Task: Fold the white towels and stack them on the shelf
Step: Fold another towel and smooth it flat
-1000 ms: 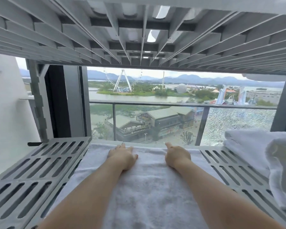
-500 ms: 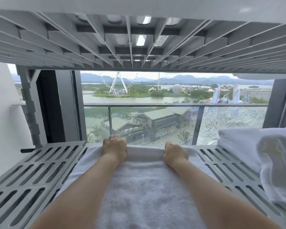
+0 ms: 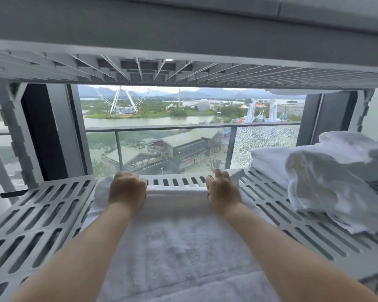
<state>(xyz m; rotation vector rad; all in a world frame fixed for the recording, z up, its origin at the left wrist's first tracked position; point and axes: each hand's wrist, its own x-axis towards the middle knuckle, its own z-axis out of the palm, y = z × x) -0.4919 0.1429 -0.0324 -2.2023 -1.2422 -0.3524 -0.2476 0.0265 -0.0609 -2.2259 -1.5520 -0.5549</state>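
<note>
**White towel** [image 3: 179, 247] spread flat on the slatted grey shelf [image 3: 42, 214]. It fills the centre of the view and runs out of frame at 6 o'clock. Its far hem, at 12 o'clock, is raised into a low roll of cloth, short of the shelf's rear slats.

The left hand [image 3: 127, 188] grasps this hem at about 11 o'clock, fingers curled over it. The right hand [image 3: 224, 190] pinches it at about 1 o'clock, thumb against the fold and fingers bent behind.

The step in hand appears to be the first fold, far hem toward near hem. To do it well, both hands should travel toward 6 o'clock at one pace and one height, so that the fold line runs square to the long edges. The far hem should land just on the near hem with corners matched, and the crease should then be smoothed from the middle outward.

At 3 o'clock, well apart from the hands, a pile of white towels [image 3: 327, 177] rests on the same shelf, folded beneath and crumpled above. An upper shelf [image 3: 183, 68] roofs the bay. Behind, a window [image 3: 162, 131] shows a balcony rail.
</note>
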